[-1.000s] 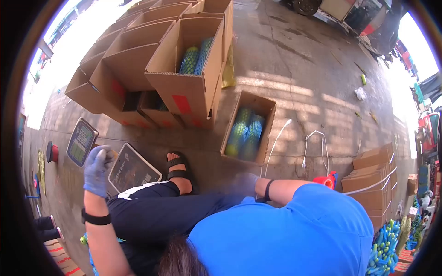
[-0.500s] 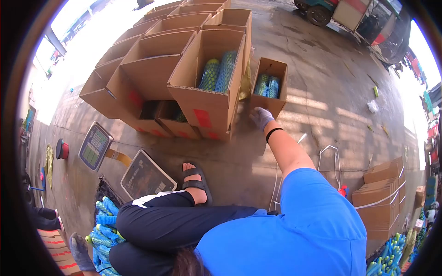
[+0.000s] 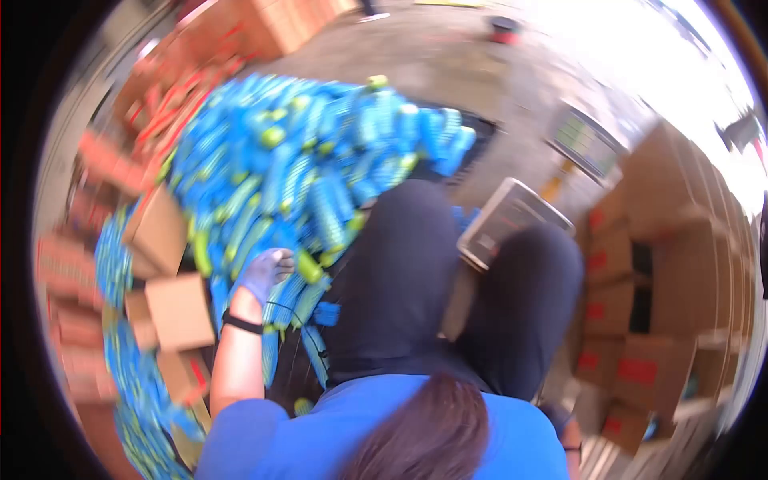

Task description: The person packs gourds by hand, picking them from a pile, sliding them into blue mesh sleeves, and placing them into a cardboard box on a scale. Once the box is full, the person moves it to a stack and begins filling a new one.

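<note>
A large pile of long green vegetables in blue net sleeves (image 3: 308, 172), zucchini-like, lies on dark sheeting at the left. Over its near edge is my left hand (image 3: 266, 276), gloved, with bare fingertips and loosely bent, parted fingers. No item shows in that hand. A green vegetable end (image 3: 309, 267) is just to its right. At the lower right, my right hand (image 3: 558, 416) is mostly hidden beside my shirt and leg, so its fingers cannot be made out. The picture is blurred by head motion.
Open cardboard boxes (image 3: 640, 368) stand stacked at the right. A platform scale (image 3: 512, 220) with its display (image 3: 586, 142) sits past my knees. Small cartons (image 3: 180, 312) and more blue net sleeves (image 3: 132, 384) lie at the left. Reddish-brown cartons (image 3: 264, 24) are behind the pile.
My view has swung left from the box stack to the vegetable pile. The right hand has come back from a small box to my side. The left hand is now over the pile's near edge.
</note>
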The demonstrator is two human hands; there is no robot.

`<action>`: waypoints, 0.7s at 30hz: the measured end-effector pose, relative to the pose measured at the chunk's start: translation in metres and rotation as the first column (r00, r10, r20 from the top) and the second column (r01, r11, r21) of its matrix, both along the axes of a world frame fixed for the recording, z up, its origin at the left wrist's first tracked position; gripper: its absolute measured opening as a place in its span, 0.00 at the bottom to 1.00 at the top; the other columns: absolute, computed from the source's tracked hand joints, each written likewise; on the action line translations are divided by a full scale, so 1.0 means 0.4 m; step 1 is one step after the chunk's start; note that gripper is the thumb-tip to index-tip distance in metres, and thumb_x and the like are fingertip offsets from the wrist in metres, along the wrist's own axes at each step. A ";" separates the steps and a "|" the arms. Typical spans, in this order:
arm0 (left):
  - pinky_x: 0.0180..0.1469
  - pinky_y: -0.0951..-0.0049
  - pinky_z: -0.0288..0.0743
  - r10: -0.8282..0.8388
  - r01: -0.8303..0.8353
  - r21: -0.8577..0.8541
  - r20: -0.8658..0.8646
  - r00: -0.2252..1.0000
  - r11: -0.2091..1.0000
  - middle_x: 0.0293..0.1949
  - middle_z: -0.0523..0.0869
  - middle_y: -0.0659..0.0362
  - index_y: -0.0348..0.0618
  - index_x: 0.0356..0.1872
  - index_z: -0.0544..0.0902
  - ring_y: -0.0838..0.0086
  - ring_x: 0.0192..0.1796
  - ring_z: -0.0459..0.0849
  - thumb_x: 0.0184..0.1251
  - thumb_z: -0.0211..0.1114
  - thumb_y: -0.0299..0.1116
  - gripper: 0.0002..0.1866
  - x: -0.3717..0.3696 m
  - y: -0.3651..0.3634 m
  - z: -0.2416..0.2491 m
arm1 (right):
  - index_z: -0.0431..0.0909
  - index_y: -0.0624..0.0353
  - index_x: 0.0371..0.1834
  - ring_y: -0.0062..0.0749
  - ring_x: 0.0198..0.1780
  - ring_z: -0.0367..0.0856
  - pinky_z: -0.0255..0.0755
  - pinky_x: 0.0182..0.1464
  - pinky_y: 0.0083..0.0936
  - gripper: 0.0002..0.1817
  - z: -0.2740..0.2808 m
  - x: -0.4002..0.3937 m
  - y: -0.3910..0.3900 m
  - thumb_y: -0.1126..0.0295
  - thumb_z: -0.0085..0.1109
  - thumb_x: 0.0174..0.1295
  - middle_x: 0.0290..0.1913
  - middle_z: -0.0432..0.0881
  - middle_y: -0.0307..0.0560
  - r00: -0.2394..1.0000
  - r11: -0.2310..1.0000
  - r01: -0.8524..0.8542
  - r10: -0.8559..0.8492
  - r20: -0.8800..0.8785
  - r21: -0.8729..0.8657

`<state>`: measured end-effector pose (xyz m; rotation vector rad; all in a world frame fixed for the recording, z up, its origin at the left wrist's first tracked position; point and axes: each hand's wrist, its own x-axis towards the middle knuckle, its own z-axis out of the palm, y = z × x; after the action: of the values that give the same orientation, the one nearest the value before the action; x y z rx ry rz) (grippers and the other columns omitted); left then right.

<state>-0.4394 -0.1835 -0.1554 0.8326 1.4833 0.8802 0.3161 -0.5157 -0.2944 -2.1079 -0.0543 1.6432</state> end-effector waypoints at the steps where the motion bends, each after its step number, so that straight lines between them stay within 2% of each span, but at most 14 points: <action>1: 0.40 0.73 0.75 0.121 -0.124 -0.077 -0.046 0.992 0.989 0.39 0.88 0.61 0.45 0.52 0.82 0.73 0.41 0.86 0.71 0.58 0.48 0.20 -0.064 -0.062 -0.046 | 0.81 0.56 0.48 0.39 0.42 0.85 0.79 0.42 0.35 0.11 0.001 -0.018 0.053 0.66 0.56 0.67 0.42 0.86 0.51 0.996 0.996 -0.086 0.086 0.002 0.017; 3: 0.39 0.73 0.74 0.302 -0.312 -0.164 -0.085 0.949 0.936 0.38 0.88 0.62 0.45 0.50 0.83 0.74 0.39 0.86 0.71 0.57 0.48 0.19 -0.166 -0.174 -0.118 | 0.81 0.56 0.48 0.39 0.41 0.85 0.79 0.42 0.33 0.11 0.022 -0.020 0.145 0.66 0.57 0.67 0.42 0.86 0.50 0.976 0.974 -0.216 0.214 0.034 0.067; 6: 0.25 0.72 0.67 0.426 -0.511 -0.249 -0.326 0.844 0.823 0.25 0.82 0.66 0.49 0.33 0.82 0.76 0.24 0.78 0.71 0.56 0.47 0.14 -0.271 -0.363 -0.247 | 0.80 0.56 0.49 0.38 0.41 0.85 0.79 0.41 0.30 0.11 0.058 0.028 0.361 0.66 0.59 0.66 0.41 0.86 0.50 0.927 0.893 -0.371 0.342 0.152 0.253; 8: 0.21 0.71 0.63 0.640 -0.756 -0.215 -0.421 0.643 0.618 0.21 0.77 0.67 0.51 0.29 0.79 0.75 0.20 0.73 0.70 0.60 0.48 0.14 -0.287 -0.456 -0.250 | 0.80 0.56 0.49 0.37 0.40 0.85 0.78 0.40 0.28 0.11 0.094 0.065 0.527 0.67 0.60 0.66 0.41 0.86 0.50 0.895 0.800 -0.446 0.388 0.221 0.400; 9: 0.21 0.71 0.63 0.672 -0.783 -0.207 -0.415 0.613 0.587 0.21 0.77 0.67 0.51 0.29 0.79 0.75 0.20 0.73 0.70 0.60 0.48 0.14 -0.338 -0.496 -0.265 | 0.79 0.55 0.49 0.37 0.40 0.84 0.78 0.40 0.27 0.11 0.116 0.088 0.614 0.67 0.60 0.66 0.41 0.85 0.49 0.881 0.747 -0.473 0.399 0.254 0.467; 11: 0.21 0.70 0.63 0.941 -0.911 -0.257 -0.014 0.338 0.323 0.20 0.77 0.66 0.52 0.29 0.79 0.75 0.18 0.73 0.68 0.64 0.49 0.14 -0.457 -0.574 -0.320 | 0.79 0.55 0.50 0.36 0.39 0.84 0.78 0.39 0.25 0.11 0.167 0.172 0.791 0.67 0.61 0.66 0.41 0.85 0.49 0.857 0.641 -0.514 0.398 0.326 0.570; 12: 0.22 0.69 0.64 0.967 -0.960 -0.222 -0.149 0.206 0.170 0.21 0.77 0.65 0.52 0.29 0.79 0.75 0.21 0.75 0.67 0.66 0.49 0.14 -0.474 -0.559 -0.282 | 0.79 0.55 0.50 0.36 0.39 0.84 0.78 0.39 0.24 0.12 0.196 0.206 0.871 0.67 0.62 0.66 0.41 0.85 0.49 0.841 0.604 -0.541 0.397 0.369 0.585; 14: 0.23 0.67 0.67 0.977 -0.987 -0.091 -0.160 0.142 0.129 0.21 0.76 0.64 0.51 0.28 0.78 0.75 0.25 0.77 0.66 0.66 0.48 0.15 -0.573 -0.581 -0.285 | 0.82 0.53 0.43 0.33 0.37 0.84 0.78 0.39 0.26 0.08 0.281 0.275 1.006 0.65 0.64 0.65 0.34 0.85 0.42 0.813 0.651 -0.565 0.334 0.477 0.508; 15: 0.26 0.68 0.69 0.913 -0.971 -0.019 -0.338 0.230 0.237 0.24 0.77 0.64 0.49 0.29 0.79 0.75 0.28 0.78 0.65 0.67 0.45 0.13 -0.646 -0.588 -0.309 | 0.82 0.52 0.41 0.32 0.34 0.82 0.77 0.36 0.25 0.06 0.351 0.234 1.035 0.65 0.64 0.64 0.32 0.84 0.40 0.892 0.730 -0.431 0.255 0.374 0.531; 16: 0.29 0.68 0.71 0.820 -0.835 0.273 -0.480 0.313 0.478 0.27 0.80 0.62 0.46 0.34 0.83 0.74 0.28 0.78 0.65 0.67 0.40 0.09 -0.798 -0.636 -0.447 | 0.81 0.52 0.39 0.30 0.31 0.80 0.75 0.33 0.24 0.05 0.444 0.131 1.058 0.66 0.65 0.64 0.30 0.83 0.39 0.950 0.793 -0.286 0.159 0.269 0.539; 17: 0.35 0.69 0.74 0.845 -0.846 0.278 -0.434 0.313 0.456 0.32 0.81 0.61 0.44 0.38 0.84 0.73 0.32 0.79 0.65 0.67 0.38 0.09 -0.895 -0.613 -0.467 | 0.79 0.49 0.43 0.30 0.27 0.77 0.73 0.29 0.26 0.07 0.499 0.056 1.076 0.65 0.64 0.65 0.30 0.82 0.38 0.983 0.819 -0.030 -0.081 0.167 0.573; 19: 0.49 0.70 0.76 0.923 -0.793 0.479 -0.266 0.278 0.377 0.43 0.84 0.57 0.42 0.49 0.84 0.71 0.44 0.81 0.65 0.67 0.35 0.14 -0.986 -0.466 -0.424 | 0.78 0.48 0.46 0.30 0.27 0.77 0.72 0.27 0.28 0.08 0.488 0.193 1.151 0.65 0.62 0.66 0.31 0.82 0.38 0.980 0.787 -0.126 0.004 0.200 0.604; 20: 0.57 0.71 0.75 0.956 -0.702 0.653 -0.137 0.259 0.284 0.50 0.84 0.55 0.41 0.56 0.82 0.70 0.52 0.81 0.65 0.68 0.34 0.19 -0.983 -0.376 -0.337 | 0.77 0.46 0.49 0.30 0.27 0.76 0.71 0.26 0.30 0.10 0.479 0.245 1.185 0.65 0.61 0.67 0.33 0.82 0.38 0.968 0.762 -0.221 0.096 0.232 0.609; 21: 0.64 0.69 0.69 0.937 -0.631 0.695 -0.205 0.284 0.344 0.58 0.80 0.52 0.40 0.62 0.78 0.68 0.61 0.76 0.65 0.68 0.34 0.24 -0.950 -0.280 -0.202 | 0.75 0.43 0.55 0.31 0.28 0.77 0.70 0.25 0.30 0.12 0.532 0.237 1.179 0.64 0.58 0.69 0.34 0.82 0.38 0.951 0.749 -0.308 0.227 0.210 0.587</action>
<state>-0.8193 -0.2954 -0.2360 0.6532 2.4020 2.0377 0.4109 -0.0440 -0.0815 -1.7252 -0.8609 1.3707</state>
